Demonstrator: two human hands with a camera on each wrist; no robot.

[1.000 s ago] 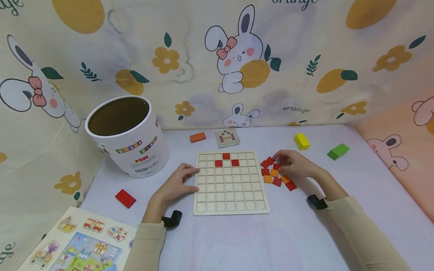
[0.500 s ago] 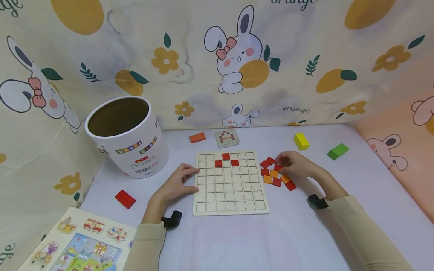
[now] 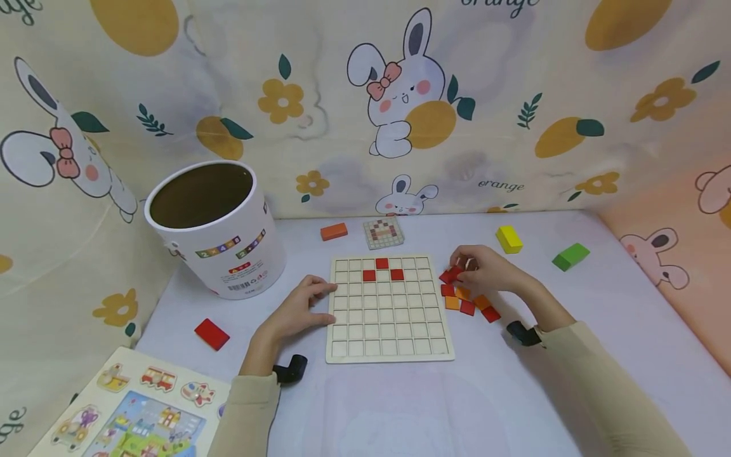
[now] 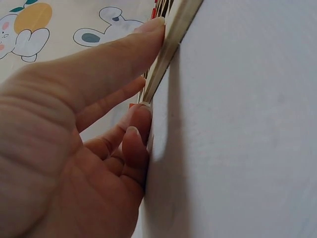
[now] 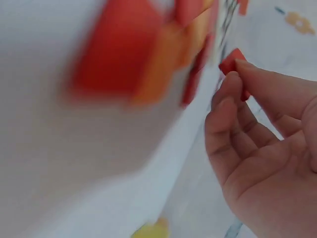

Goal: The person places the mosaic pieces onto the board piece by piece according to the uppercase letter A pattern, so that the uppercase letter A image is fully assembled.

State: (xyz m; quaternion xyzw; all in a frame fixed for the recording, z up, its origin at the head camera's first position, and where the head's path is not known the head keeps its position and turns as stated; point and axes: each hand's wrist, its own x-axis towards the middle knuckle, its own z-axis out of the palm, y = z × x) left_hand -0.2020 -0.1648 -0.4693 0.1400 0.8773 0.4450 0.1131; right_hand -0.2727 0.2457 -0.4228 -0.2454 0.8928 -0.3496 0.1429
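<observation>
A grid board (image 3: 388, 317) holding 3 red squares (image 3: 369, 275) lies mid-bench (image 3: 394, 412), short of the bench's far edge. The left hand (image 3: 297, 308), thumb and fingers apart, touches its left side. The right hand (image 3: 497, 270) pinches 1 red tile (image 5: 232, 58) (partly hidden by fingers) among loose orange and red pieces (image 3: 467, 308) right of the board.

Fingers (image 5: 229, 88) partly hide apparently one red tile (image 5: 231, 60)
</observation>
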